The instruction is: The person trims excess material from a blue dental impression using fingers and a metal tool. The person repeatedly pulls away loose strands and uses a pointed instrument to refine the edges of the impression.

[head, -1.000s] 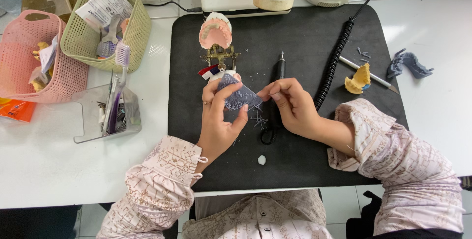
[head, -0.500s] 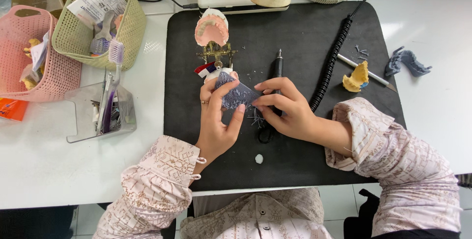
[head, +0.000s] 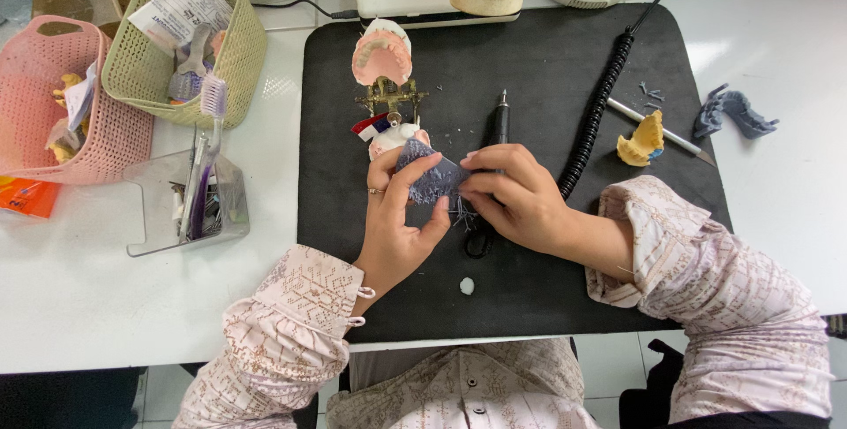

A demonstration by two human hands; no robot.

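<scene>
The left hand (head: 401, 217) and the right hand (head: 512, 195) meet over the middle of the black mat (head: 547, 288), both closed on one small grey-blue printed piece (head: 430, 178), pinched between thumb and fingertips from either side. The piece looks matte and ridged, roughly arch-shaped, with thin spiky struts hanging from its lower edge; it sits just above the mat, in front of the person's chest. Under the right hand lies one dark slim handpiece (head: 500, 120) whose metal tip points away from the person, and a coiled black cord (head: 600, 111) runs beside it toward the machines at the far edge. Just beyond the hands stands one metal articulator with a pink denture model (head: 382, 54), its teeth pale and glossy. One small white lump (head: 467, 285) lies on the mat near the person. To the right sit one yellowish wax-like fragment (head: 641, 140), one thin metal tool (head: 662, 132) and a second grey-blue printed piece (head: 732, 113) on the white tabletop (head: 79, 305). To the left stand two perforated plastic baskets, one green (head: 234, 59) and one pink (head: 35, 138), and one clear holder (head: 150, 217) with a purple toothbrush (head: 205, 156).
</scene>
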